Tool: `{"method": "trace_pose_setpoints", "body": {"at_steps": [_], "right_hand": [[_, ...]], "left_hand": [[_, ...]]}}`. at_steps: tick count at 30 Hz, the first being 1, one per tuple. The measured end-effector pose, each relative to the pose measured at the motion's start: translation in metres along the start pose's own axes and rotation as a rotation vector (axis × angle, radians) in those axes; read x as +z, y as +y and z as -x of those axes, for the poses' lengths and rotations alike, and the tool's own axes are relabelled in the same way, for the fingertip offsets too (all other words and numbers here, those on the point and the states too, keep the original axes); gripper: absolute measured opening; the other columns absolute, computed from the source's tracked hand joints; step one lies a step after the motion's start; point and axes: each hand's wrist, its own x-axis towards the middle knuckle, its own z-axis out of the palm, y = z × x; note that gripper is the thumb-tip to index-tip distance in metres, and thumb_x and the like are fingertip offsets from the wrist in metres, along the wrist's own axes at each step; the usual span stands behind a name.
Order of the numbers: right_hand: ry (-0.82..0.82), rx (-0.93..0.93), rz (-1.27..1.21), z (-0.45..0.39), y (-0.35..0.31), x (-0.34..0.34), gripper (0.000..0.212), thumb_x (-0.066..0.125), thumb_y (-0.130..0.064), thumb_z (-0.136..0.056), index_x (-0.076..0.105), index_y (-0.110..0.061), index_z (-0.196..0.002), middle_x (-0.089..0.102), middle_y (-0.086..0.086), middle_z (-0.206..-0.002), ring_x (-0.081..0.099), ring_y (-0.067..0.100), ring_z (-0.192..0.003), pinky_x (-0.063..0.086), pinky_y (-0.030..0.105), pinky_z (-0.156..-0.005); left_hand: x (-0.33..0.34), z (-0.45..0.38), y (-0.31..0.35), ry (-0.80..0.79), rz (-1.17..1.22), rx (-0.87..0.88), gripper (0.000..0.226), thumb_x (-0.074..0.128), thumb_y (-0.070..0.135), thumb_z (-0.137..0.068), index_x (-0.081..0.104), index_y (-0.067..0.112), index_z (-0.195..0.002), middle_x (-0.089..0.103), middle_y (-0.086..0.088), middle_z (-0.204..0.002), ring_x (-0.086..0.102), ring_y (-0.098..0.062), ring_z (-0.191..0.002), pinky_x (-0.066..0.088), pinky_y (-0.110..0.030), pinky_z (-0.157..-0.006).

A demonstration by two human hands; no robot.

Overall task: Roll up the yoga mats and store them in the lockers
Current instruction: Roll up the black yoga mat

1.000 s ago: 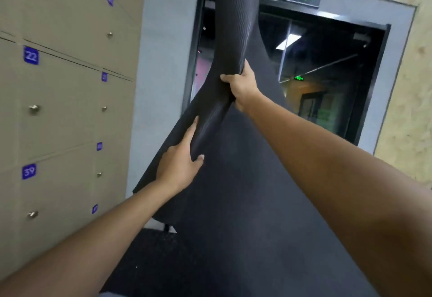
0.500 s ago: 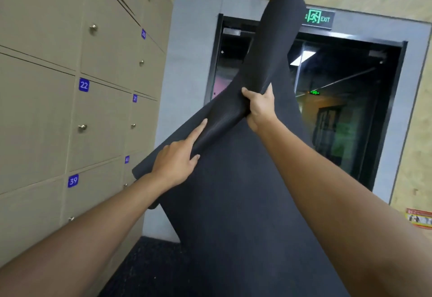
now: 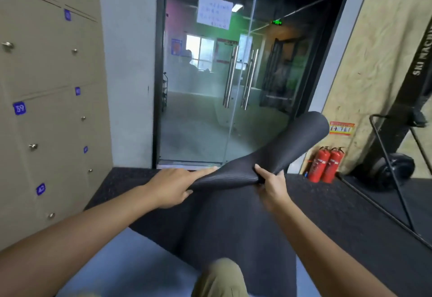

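Observation:
A black yoga mat (image 3: 236, 222) hangs from my hands, its top end curled into a loose tube that juts up to the right. My right hand (image 3: 272, 185) grips the curled end, thumb on top. My left hand (image 3: 171, 185) lies on the mat's left edge with the forefinger stretched along it and the thumb underneath. The mat's lower part drapes down in front of my knee. Beige numbered lockers (image 3: 49, 114), all closed, line the wall on the left.
Glass double doors (image 3: 224, 81) with steel handles stand straight ahead. Two red fire extinguishers (image 3: 326, 164) sit at the wall to the right, beside a black ski machine (image 3: 402, 119). A blue mat (image 3: 131, 266) lies on the dark floor below me.
The mat's curled end has dropped from head height to waist height and tipped to the right. Both hands came down with it, and my view has tilted downward.

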Motion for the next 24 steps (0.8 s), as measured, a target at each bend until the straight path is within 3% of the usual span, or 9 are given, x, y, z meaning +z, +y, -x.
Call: {"method": "trace_pose_setpoints", "body": {"at_steps": [5,7,9,11,13,15,19,21,24], "right_hand": [[0.268,0.208,0.167,0.066,0.053,-0.102,0.091,0.093,-0.021,-0.071,0.043,0.008,-0.140,0.061,0.023,-0.133,0.069,0.030,-0.098,0.059,0.032,-0.064],[0.417,0.281,0.443,0.096,0.060,-0.121,0.134,0.099,-0.048,-0.053,0.026,0.001,-0.154,0.049,0.016,-0.142,0.059,0.035,-0.116,0.054,0.042,-0.088],[0.486,0.092,0.899,0.124,0.062,-0.136,0.144,0.093,-0.055,-0.062,0.000,-0.009,-0.162,0.011,0.019,-0.167,0.020,0.036,-0.152,0.022,0.047,-0.120],[0.183,-0.325,1.285,0.143,0.062,-0.155,0.142,0.081,-0.074,-0.064,-0.006,-0.023,-0.163,-0.015,0.003,-0.167,-0.015,0.018,-0.155,-0.002,0.041,-0.125],[-0.315,-0.418,1.693,0.152,0.059,-0.171,0.143,0.062,-0.096,-0.053,-0.012,-0.036,-0.160,-0.023,-0.007,-0.166,-0.024,0.013,-0.152,-0.006,0.042,-0.126],[-0.560,-0.387,1.920,0.152,0.060,-0.178,0.147,0.065,-0.095,-0.050,-0.019,-0.039,-0.158,-0.018,-0.005,-0.169,-0.018,0.019,-0.156,-0.004,0.044,-0.128],[-0.561,-0.526,1.832,0.144,0.065,-0.148,0.140,0.082,-0.070,-0.061,-0.009,-0.035,-0.162,0.017,-0.001,-0.168,0.019,0.023,-0.152,0.021,0.041,-0.125],[-0.550,-0.546,1.758,0.137,0.069,-0.126,0.110,0.079,-0.059,-0.074,0.013,-0.037,-0.160,0.047,-0.003,-0.151,0.048,0.024,-0.133,0.043,0.040,-0.108],[-0.549,-0.617,1.702,0.127,0.077,-0.104,0.038,0.067,-0.039,-0.092,0.046,-0.038,-0.124,0.071,-0.003,-0.106,0.068,0.025,-0.092,0.054,0.043,-0.074]], "left_hand": [[0.046,0.033,0.057,-0.114,-0.135,0.117,0.089,0.050,0.020,-0.103,-0.011,0.058,-0.154,0.070,-0.003,-0.103,0.064,-0.030,-0.096,0.038,-0.038,-0.072],[0.056,0.043,0.065,-0.136,-0.170,0.150,0.091,0.047,0.013,-0.101,-0.012,0.057,-0.154,0.068,-0.003,-0.098,0.064,-0.030,-0.091,0.040,-0.039,-0.070],[0.062,0.054,0.069,-0.145,-0.235,0.205,0.095,0.044,0.007,-0.098,-0.015,0.056,-0.153,0.064,-0.001,-0.094,0.062,-0.029,-0.085,0.040,-0.039,-0.068],[0.064,0.066,0.069,-0.149,-0.284,0.259,0.096,0.042,0.004,-0.097,-0.016,0.055,-0.154,0.062,0.000,-0.095,0.060,-0.029,-0.083,0.037,-0.038,-0.066],[0.062,0.077,0.064,-0.164,-0.292,0.272,0.089,0.041,0.010,-0.100,-0.012,0.053,-0.156,0.062,0.001,-0.102,0.061,-0.030,-0.090,0.036,-0.038,-0.068],[0.059,0.083,0.056,-0.179,-0.276,0.252,0.075,0.041,0.020,-0.105,-0.002,0.049,-0.160,0.065,0.003,-0.114,0.063,-0.029,-0.100,0.040,-0.039,-0.074],[0.047,0.090,0.033,-0.147,-0.240,0.211,0.055,0.046,0.031,-0.106,0.029,0.036,-0.158,0.068,0.006,-0.126,0.065,-0.028,-0.109,0.045,-0.039,-0.082],[0.036,0.094,0.019,-0.111,-0.183,0.189,0.044,0.051,0.034,-0.104,0.042,0.037,-0.147,0.070,0.007,-0.119,0.067,-0.026,-0.106,0.049,-0.040,-0.083],[0.025,0.104,0.001,-0.228,0.007,0.013,0.042,0.065,0.056,-0.092,0.054,0.042,-0.131,0.070,0.014,-0.110,0.064,-0.015,-0.102,0.049,-0.037,-0.085]]}}
